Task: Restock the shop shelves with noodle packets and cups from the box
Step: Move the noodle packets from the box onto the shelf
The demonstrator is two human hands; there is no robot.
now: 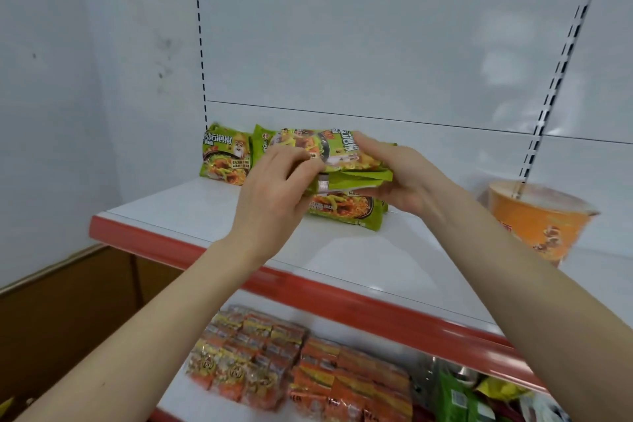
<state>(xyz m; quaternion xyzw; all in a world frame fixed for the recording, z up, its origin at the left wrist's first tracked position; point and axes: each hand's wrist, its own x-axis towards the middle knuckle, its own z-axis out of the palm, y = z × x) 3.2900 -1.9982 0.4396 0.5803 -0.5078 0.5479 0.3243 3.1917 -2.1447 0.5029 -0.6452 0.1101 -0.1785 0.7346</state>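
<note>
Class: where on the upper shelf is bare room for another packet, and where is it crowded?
Bare: between the green packets and orange cup, and along the red front edge. Crowded: back left, around left hand and right hand.

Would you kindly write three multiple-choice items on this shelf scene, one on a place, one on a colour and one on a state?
1. Where does the orange noodle cup stand?
A. On the lower shelf
B. On the upper shelf, at its right
C. In a cardboard box

2. What colour are the noodle packets being held?
A. Blue
B. White
C. Green

3. What is the right hand doing?
A. Gripping the held packets
B. Hanging idle
C. Resting flat on the shelf

Answers:
1 B, the cup stands on the white shelf top near the right edge of the view.
2 C, their wrappers are green.
3 A, its fingers and thumb curl round the packets' right end, while the left hand grips the other end.
</note>
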